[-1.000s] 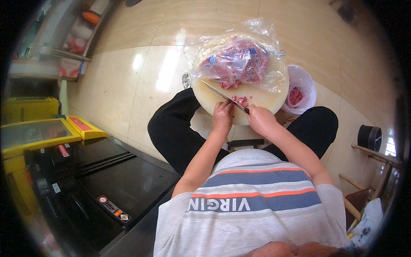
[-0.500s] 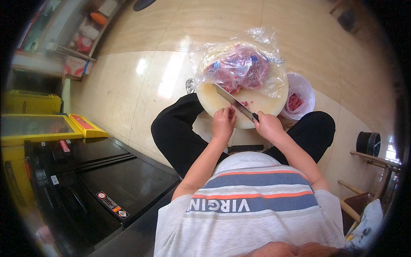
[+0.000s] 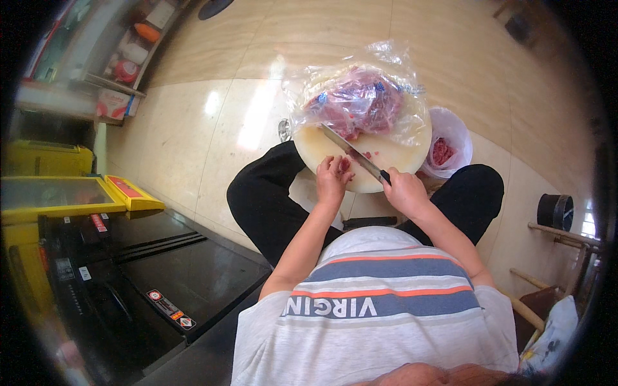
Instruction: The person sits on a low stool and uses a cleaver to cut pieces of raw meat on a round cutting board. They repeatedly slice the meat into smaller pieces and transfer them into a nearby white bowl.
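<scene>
My right hand (image 3: 407,193) is wrapped round the black handle of a kitchen knife (image 3: 355,153), whose blade slants up and left across a round, pale cutting board (image 3: 310,147). Close to the blade's near side, my left hand (image 3: 332,181) has its fingers curled on a small piece of red meat (image 3: 345,165). Small red meat bits lie just past the blade. On the far half of the board rests a large chunk of raw meat (image 3: 360,103), mostly covered by a clear plastic bag (image 3: 405,119).
Right of the board stands a white bucket (image 3: 462,145) with cut meat inside. A black chest-like appliance (image 3: 161,270) is at my left, beside yellow-framed equipment (image 3: 64,193). Shelves (image 3: 116,83) stand far left; a wooden-framed stool or chair (image 3: 528,315) is at right.
My left hand has shifted slightly left and its fingers have lifted a little from the blade. The knife has barely moved.
</scene>
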### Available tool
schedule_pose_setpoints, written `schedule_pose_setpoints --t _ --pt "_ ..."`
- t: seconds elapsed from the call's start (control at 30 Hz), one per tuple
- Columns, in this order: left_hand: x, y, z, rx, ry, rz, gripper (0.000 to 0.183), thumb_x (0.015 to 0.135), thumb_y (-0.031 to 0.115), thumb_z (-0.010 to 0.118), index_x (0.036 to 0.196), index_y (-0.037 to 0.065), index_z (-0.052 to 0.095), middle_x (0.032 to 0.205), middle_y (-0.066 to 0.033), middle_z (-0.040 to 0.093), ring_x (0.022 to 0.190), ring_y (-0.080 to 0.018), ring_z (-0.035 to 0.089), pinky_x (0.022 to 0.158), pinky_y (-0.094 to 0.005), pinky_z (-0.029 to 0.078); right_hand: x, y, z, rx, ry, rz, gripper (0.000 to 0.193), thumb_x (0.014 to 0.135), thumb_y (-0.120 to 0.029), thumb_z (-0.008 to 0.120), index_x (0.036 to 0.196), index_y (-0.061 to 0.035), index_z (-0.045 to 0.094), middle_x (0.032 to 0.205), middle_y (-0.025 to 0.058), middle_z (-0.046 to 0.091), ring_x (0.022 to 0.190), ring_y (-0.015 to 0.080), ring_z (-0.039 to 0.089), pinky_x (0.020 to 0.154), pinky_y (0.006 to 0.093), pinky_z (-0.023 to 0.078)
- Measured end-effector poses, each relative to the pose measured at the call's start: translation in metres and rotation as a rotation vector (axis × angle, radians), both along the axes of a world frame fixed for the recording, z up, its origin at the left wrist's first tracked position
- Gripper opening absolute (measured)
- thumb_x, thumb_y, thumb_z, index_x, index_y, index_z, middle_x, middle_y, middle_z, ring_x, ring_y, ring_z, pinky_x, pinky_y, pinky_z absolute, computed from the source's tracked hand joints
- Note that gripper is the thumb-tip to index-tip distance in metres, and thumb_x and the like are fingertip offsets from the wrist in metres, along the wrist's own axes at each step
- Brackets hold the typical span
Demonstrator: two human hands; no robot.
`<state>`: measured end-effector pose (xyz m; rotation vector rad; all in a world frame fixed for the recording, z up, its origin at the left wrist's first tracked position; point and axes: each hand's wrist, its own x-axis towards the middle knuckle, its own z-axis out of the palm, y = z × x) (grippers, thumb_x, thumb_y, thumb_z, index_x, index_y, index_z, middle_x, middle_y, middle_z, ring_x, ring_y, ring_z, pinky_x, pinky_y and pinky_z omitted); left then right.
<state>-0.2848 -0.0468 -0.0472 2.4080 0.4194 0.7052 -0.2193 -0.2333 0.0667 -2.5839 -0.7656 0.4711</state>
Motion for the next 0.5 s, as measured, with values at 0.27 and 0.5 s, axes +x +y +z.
schedule_pose_setpoints --t 0.27,0.5 --pt "0.006 0.008 -0.002 -0.078 0.052 -0.100 0.018 0.074 0.009 0.069 0.092 0.004 0.070 0.095 -0.0095 0.067 0.088 -0.0302 0.058 0.080 -0.0384 0.048 -0.006 0.003 0.003 -0.098 0.049 0.071 0.018 0.083 -0.016 0.056 0.084 0.0019 0.055 0.070 0.0253 0.063 0.071 0.0416 0.065 0.066 0.0503 0.051" --pt "0.008 0.007 -0.004 -0.030 0.021 -0.153 0.013 0.073 0.005 0.068 0.086 0.003 0.070 0.094 -0.0098 0.068 0.082 -0.0291 0.059 0.075 -0.0369 0.050 0.004 0.024 -0.017 -0.073 0.071 0.120 0.017 0.084 -0.011 0.052 0.086 0.0049 0.055 0.074 0.0263 0.063 0.072 0.0422 0.064 0.067 0.0506 0.051"
